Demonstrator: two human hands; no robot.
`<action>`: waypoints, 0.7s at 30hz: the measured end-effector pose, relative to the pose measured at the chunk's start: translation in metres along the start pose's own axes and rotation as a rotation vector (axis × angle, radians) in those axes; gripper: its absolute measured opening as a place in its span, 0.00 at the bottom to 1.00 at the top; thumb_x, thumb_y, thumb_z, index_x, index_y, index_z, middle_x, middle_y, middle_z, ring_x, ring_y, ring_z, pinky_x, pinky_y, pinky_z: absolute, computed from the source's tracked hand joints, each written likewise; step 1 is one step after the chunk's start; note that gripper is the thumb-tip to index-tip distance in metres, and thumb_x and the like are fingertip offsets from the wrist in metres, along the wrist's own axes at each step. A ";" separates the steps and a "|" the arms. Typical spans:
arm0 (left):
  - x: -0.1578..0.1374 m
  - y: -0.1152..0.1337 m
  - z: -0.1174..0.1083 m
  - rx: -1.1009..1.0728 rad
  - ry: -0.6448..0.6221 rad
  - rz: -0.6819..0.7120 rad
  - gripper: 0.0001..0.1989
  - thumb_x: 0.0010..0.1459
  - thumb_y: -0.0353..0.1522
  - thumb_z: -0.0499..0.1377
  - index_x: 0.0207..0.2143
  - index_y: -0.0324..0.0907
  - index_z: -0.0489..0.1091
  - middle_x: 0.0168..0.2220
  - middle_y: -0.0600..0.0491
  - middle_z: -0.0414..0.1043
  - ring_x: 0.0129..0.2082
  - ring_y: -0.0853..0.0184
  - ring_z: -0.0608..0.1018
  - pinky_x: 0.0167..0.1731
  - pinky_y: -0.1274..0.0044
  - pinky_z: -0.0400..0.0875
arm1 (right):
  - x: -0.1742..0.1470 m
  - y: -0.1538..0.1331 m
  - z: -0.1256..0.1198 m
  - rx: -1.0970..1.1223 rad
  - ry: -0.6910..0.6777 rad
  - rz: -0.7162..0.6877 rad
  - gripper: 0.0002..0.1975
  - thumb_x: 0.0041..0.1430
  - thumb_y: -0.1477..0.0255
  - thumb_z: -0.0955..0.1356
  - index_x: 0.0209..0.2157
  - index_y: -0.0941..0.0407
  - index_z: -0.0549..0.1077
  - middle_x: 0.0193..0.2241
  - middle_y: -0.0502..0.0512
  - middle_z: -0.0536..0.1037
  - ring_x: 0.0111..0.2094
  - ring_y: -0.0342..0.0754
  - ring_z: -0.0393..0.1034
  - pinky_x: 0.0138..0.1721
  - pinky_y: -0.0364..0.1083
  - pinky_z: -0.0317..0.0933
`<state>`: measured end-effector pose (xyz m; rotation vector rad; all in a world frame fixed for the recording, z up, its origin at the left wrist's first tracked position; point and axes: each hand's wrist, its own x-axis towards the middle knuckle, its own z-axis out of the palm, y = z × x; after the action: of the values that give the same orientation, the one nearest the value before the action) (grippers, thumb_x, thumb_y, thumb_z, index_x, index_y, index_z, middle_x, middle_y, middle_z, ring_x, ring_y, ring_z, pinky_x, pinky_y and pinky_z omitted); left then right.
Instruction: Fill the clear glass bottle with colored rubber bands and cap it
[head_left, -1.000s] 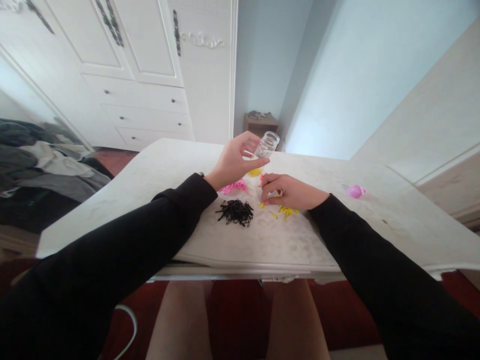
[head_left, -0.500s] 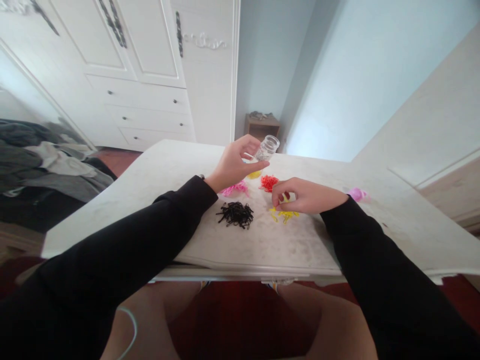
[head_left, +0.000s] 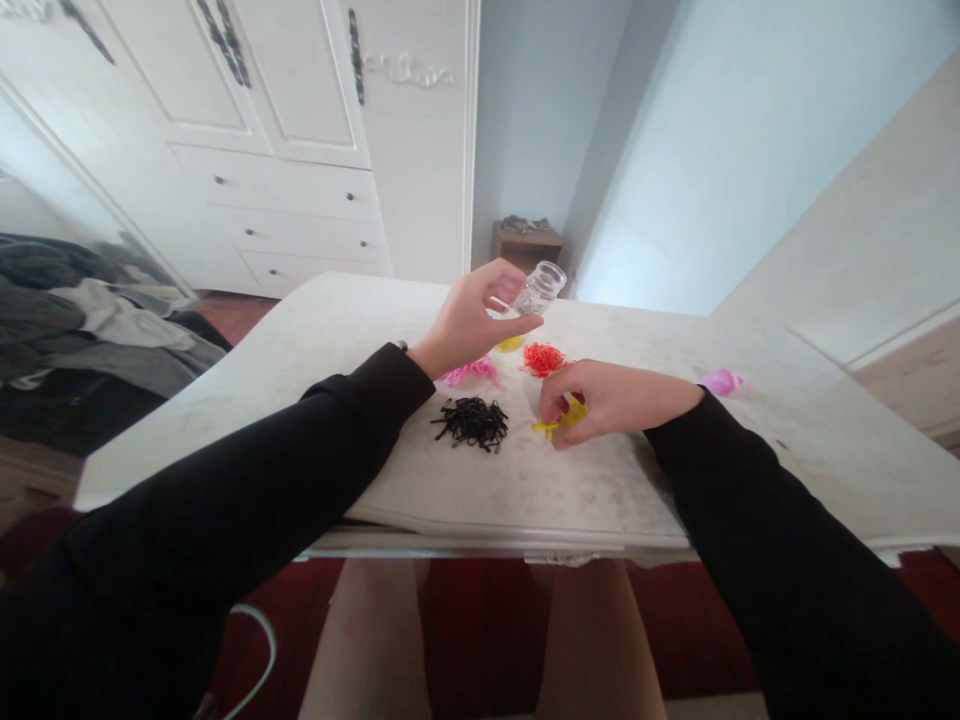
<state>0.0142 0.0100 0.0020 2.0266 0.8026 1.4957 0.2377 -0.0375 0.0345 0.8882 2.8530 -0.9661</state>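
Observation:
My left hand [head_left: 476, 312] grips a small clear glass jar [head_left: 541, 288] above the far part of the table, its mouth tilted up and to the right. Lower down, my right hand [head_left: 600, 398] has its thumb and curled fingers around some yellow rubber bands [head_left: 555, 430], and part of that pile is hidden. Just beyond these fingers lies a heap of red rubber bands [head_left: 543, 358]. Black rubber bands [head_left: 474, 424] are heaped to the left, and pink ones [head_left: 471, 372] lie partly behind my left wrist. Something yellow [head_left: 511, 343] shows beneath the jar.
All this rests on a white table [head_left: 420, 490]. A purple-pink item [head_left: 723, 381] lies at its right. White wardrobe doors and drawers [head_left: 300, 215] stand behind, with a pile of clothes [head_left: 112, 325] on the left and a small wooden cabinet [head_left: 527, 243] at the back.
My right hand has come down onto the yellow rubber bands, its thumb and fingers now around some of them. The left hand still holds the jar in nearly the same place.

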 end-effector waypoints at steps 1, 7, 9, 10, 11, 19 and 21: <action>0.000 0.000 0.000 0.006 -0.004 0.003 0.18 0.49 0.35 0.72 0.39 0.42 0.71 0.38 0.53 0.77 0.38 0.67 0.78 0.38 0.73 0.75 | 0.001 0.000 0.000 0.006 -0.006 -0.014 0.05 0.53 0.70 0.75 0.31 0.56 0.80 0.30 0.51 0.79 0.31 0.46 0.71 0.37 0.46 0.64; 0.000 -0.002 0.000 0.037 -0.011 0.025 0.17 0.50 0.35 0.72 0.40 0.41 0.71 0.39 0.51 0.77 0.38 0.66 0.79 0.38 0.73 0.76 | 0.001 -0.004 -0.001 -0.009 0.021 -0.081 0.05 0.57 0.75 0.70 0.28 0.56 0.78 0.27 0.50 0.78 0.29 0.44 0.69 0.36 0.46 0.63; 0.000 -0.002 -0.001 0.055 -0.012 0.036 0.17 0.50 0.34 0.72 0.40 0.41 0.72 0.40 0.51 0.78 0.39 0.66 0.79 0.39 0.73 0.76 | -0.001 -0.008 -0.003 -0.031 0.143 -0.107 0.04 0.57 0.74 0.70 0.28 0.56 0.76 0.28 0.51 0.78 0.30 0.45 0.68 0.36 0.46 0.63; 0.000 -0.002 -0.001 0.069 -0.010 0.043 0.17 0.50 0.34 0.72 0.40 0.41 0.72 0.40 0.51 0.78 0.39 0.66 0.79 0.39 0.73 0.75 | -0.003 -0.009 -0.004 -0.036 0.251 -0.120 0.05 0.58 0.73 0.71 0.28 0.55 0.75 0.29 0.51 0.78 0.32 0.46 0.69 0.37 0.47 0.63; 0.000 -0.002 -0.002 0.085 -0.008 0.050 0.17 0.49 0.34 0.72 0.40 0.41 0.72 0.40 0.51 0.78 0.39 0.65 0.79 0.40 0.72 0.75 | -0.004 -0.010 -0.006 -0.035 0.390 -0.130 0.05 0.58 0.72 0.71 0.28 0.55 0.74 0.31 0.52 0.78 0.33 0.46 0.69 0.37 0.47 0.64; 0.000 -0.002 -0.003 0.237 -0.018 0.123 0.16 0.47 0.31 0.72 0.40 0.43 0.77 0.41 0.51 0.80 0.40 0.63 0.79 0.43 0.70 0.74 | 0.003 0.010 -0.010 -0.049 1.121 -0.011 0.07 0.60 0.66 0.72 0.31 0.53 0.74 0.32 0.51 0.75 0.33 0.46 0.68 0.33 0.47 0.65; 0.000 -0.002 -0.003 0.271 -0.036 0.159 0.15 0.47 0.31 0.72 0.39 0.43 0.78 0.40 0.51 0.80 0.40 0.63 0.79 0.43 0.69 0.74 | 0.007 0.012 -0.008 -0.059 1.085 -0.007 0.07 0.59 0.66 0.73 0.31 0.54 0.75 0.31 0.52 0.75 0.31 0.46 0.68 0.33 0.47 0.65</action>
<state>0.0113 0.0115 0.0008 2.3575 0.8886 1.4976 0.2399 -0.0217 0.0330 1.8395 3.6406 -0.4237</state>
